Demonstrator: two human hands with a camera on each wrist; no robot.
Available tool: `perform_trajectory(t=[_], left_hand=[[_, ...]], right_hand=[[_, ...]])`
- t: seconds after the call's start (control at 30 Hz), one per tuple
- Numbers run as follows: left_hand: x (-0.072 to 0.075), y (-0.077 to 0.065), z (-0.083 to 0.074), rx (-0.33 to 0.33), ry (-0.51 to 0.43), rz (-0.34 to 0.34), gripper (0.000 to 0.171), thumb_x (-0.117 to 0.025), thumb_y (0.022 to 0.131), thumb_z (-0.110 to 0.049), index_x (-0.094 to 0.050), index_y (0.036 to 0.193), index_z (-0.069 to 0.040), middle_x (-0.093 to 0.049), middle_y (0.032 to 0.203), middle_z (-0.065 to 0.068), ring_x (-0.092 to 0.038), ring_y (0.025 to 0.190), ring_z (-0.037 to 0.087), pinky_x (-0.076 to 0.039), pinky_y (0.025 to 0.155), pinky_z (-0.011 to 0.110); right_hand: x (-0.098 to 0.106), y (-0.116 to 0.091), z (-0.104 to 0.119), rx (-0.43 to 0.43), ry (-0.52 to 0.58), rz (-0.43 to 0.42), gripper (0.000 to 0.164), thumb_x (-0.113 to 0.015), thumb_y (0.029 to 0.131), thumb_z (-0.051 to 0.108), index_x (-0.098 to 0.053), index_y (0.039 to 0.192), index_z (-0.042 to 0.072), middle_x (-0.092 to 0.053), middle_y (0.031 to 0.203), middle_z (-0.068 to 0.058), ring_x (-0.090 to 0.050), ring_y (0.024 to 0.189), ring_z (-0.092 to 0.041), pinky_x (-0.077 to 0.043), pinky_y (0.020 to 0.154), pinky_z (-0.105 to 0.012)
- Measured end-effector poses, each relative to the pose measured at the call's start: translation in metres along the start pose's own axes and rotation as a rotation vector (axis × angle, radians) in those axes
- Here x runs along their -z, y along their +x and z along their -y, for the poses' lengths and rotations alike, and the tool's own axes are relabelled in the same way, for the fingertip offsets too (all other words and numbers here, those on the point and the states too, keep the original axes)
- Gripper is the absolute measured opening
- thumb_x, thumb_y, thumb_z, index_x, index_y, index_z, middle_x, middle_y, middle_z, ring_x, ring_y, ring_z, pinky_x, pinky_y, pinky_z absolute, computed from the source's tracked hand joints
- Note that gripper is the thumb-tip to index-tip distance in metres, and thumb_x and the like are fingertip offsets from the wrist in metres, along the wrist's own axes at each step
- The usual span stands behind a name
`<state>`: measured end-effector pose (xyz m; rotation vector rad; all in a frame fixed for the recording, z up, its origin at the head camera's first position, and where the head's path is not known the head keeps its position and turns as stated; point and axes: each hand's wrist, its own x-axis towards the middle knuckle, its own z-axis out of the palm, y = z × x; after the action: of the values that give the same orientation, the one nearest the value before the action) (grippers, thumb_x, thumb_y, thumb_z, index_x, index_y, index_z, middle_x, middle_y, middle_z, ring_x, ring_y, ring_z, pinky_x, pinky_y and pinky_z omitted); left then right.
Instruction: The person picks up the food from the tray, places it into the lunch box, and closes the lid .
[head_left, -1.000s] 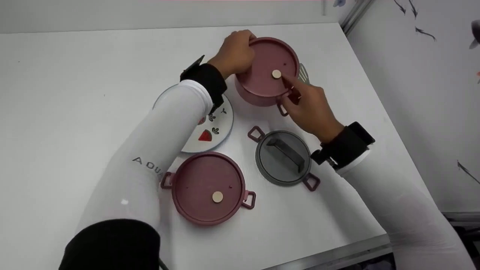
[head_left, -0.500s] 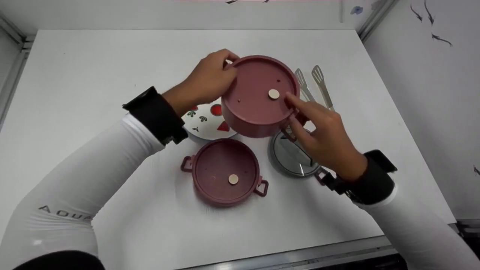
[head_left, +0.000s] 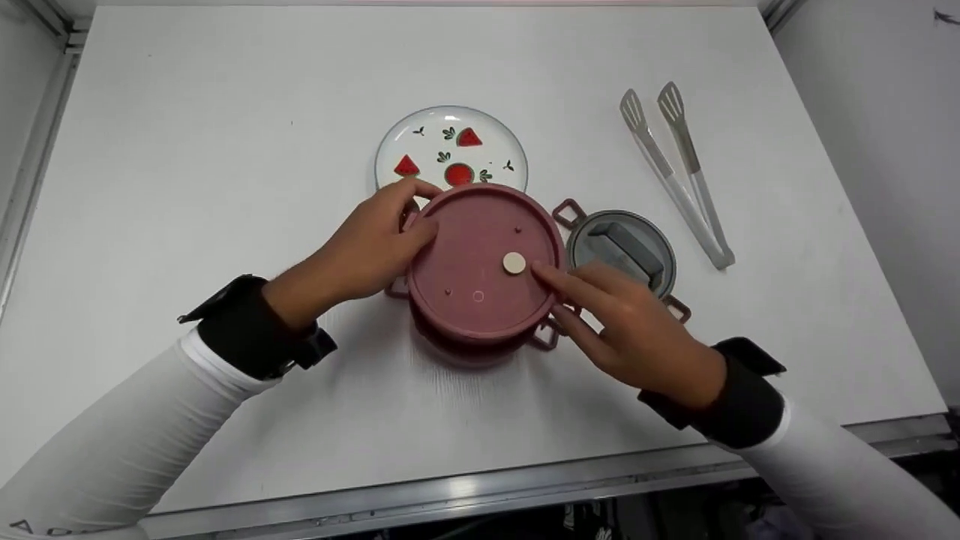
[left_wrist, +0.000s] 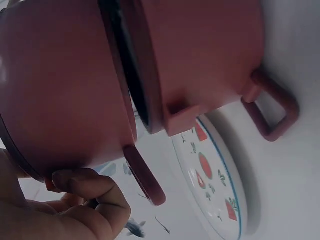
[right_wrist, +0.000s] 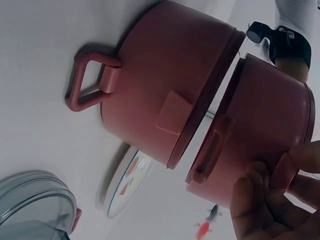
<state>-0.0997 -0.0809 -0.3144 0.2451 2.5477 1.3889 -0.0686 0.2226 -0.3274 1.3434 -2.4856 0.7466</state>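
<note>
Both hands hold a dusky red pot (head_left: 465,225) with a recessed top and a small cream disc. My left hand (head_left: 356,247) grips its left side, the fingers curled at a small tab (left_wrist: 51,184) in the left wrist view. On the opposite side, my right hand (head_left: 634,326) pinches another tab (right_wrist: 284,172), its index finger lying over the rim beside the disc. Directly below is a second red pot (right_wrist: 155,75) with loop handles, standing on the table. Both wrist views show a narrow gap between the two pots. From above, the held pot hides most of the lower one.
A white plate (head_left: 427,120) with watermelon pictures lies behind the pots. To the right is a small pot with a grey lid (head_left: 607,251). Metal tongs (head_left: 679,187) lie spread farther right. The table's metal front edge (head_left: 465,487) runs along the near side.
Both hands have brought the red pot from the far right, toward the body and leftward, to above the second red pot. The plate and tongs have come into fuller view.
</note>
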Motion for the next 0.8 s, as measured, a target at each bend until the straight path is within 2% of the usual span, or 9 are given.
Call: perform_trajectory(t=[0.1, 0.3, 0.4, 0.5, 0.67, 0.8], left_hand=[[-0.004, -0.003, 0.007, -0.003, 0.022, 0.019, 0.037, -0.049, 0.099, -0.026, -0.051, 0.135, -0.017, -0.051, 0.085, 0.005, -0.051, 0.073, 0.018, -0.045, 0.063, 0.029], [-0.011, -0.011, 0.010, -0.037, 0.101, 0.067, 0.039, -0.046, 0.102, -0.031, -0.045, 0.140, -0.020, -0.059, 0.089, 0.004, -0.059, 0.082, 0.016, -0.050, 0.072, 0.032], [-0.010, -0.016, 0.008, -0.060, 0.159, 0.078, 0.040, -0.046, 0.102, -0.031, -0.043, 0.141, -0.022, -0.063, 0.086, 0.002, -0.061, 0.078, 0.016, -0.050, 0.071, 0.033], [-0.009, -0.022, 0.002, -0.084, 0.209, 0.076, 0.039, -0.045, 0.103, -0.030, -0.043, 0.141, -0.024, -0.064, 0.081, -0.001, -0.061, 0.076, 0.015, -0.050, 0.070, 0.033], [-0.010, -0.032, -0.006, -0.094, 0.217, 0.075, 0.037, -0.044, 0.103, -0.030, -0.044, 0.140, -0.024, -0.064, 0.080, -0.003, -0.059, 0.078, 0.014, -0.049, 0.070, 0.032], [-0.012, -0.038, -0.007, -0.100, 0.221, 0.056, 0.035, -0.043, 0.103, -0.029, -0.046, 0.137, -0.024, -0.062, 0.076, -0.003, -0.057, 0.073, 0.015, -0.049, 0.065, 0.032]], right_hand=[[-0.002, -0.002, -0.002, 0.004, 0.008, 0.010, 0.050, -0.069, 0.090, 0.002, -0.059, 0.139, 0.007, -0.065, 0.101, -0.006, -0.057, 0.083, -0.013, -0.047, 0.068, -0.024], [0.002, -0.008, -0.004, 0.006, 0.013, 0.064, 0.050, -0.068, 0.091, 0.002, -0.059, 0.139, 0.009, -0.064, 0.100, -0.006, -0.059, 0.086, -0.013, -0.049, 0.072, -0.024], [0.008, -0.007, -0.006, 0.026, 0.019, 0.098, 0.051, -0.069, 0.090, 0.000, -0.059, 0.139, 0.009, -0.064, 0.099, -0.005, -0.057, 0.084, -0.012, -0.050, 0.069, -0.026], [0.013, -0.007, -0.007, 0.023, 0.035, 0.128, 0.051, -0.070, 0.090, 0.001, -0.060, 0.139, 0.011, -0.064, 0.099, -0.004, -0.055, 0.083, -0.011, -0.046, 0.069, -0.022], [0.019, -0.011, -0.001, 0.062, 0.045, 0.127, 0.055, -0.073, 0.086, -0.001, -0.060, 0.139, 0.009, -0.064, 0.099, -0.004, -0.055, 0.084, -0.011, -0.044, 0.071, -0.019], [0.022, -0.012, 0.005, 0.061, 0.053, 0.138, 0.058, -0.073, 0.086, -0.001, -0.058, 0.141, 0.011, -0.064, 0.101, -0.004, -0.056, 0.085, -0.011, -0.043, 0.073, -0.018]])
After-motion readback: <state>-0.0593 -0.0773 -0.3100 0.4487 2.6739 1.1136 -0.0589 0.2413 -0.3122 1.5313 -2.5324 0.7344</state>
